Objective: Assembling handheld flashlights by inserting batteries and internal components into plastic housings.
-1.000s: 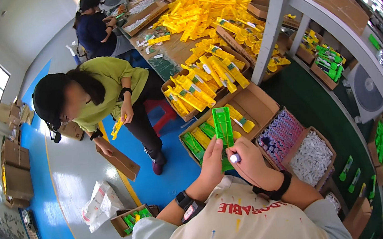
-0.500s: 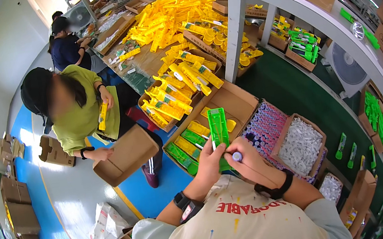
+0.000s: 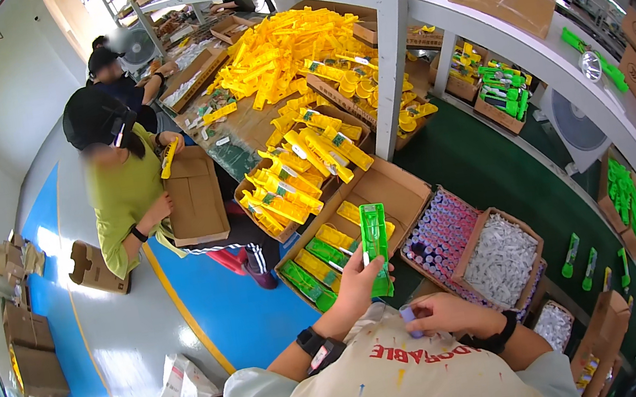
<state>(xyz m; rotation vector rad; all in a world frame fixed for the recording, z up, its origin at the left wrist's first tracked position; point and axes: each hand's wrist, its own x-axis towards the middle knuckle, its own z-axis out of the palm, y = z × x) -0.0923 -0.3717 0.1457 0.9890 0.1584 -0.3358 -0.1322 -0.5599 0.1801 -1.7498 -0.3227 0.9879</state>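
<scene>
My left hand (image 3: 357,282) is closed around the lower part of a long green plastic housing (image 3: 375,237), held upright with its hollow side showing. Close to my apron, my right hand (image 3: 450,313) pinches a short purple battery cell (image 3: 411,320); the two hands are apart. Beyond my left hand lies an open carton (image 3: 387,182) where green housings (image 3: 307,283) and yellow housings (image 3: 316,268) sit in a row. To the right, purple battery cells (image 3: 440,231) stand packed together, beside a box of small white pieces (image 3: 498,253).
A co-worker in a green top (image 3: 119,198) holds a yellow housing (image 3: 169,161) and a shallow cardboard tray (image 3: 196,195). Yellow housings (image 3: 281,49) are heaped on the bench behind. A grey shelf post (image 3: 393,58) rises ahead. A white bag (image 3: 185,392) lies on the floor at left.
My right hand has drawn back from the green housing toward my apron with the battery cell. The left hand has shifted slightly right and down. The co-worker has pulled the tray in close.
</scene>
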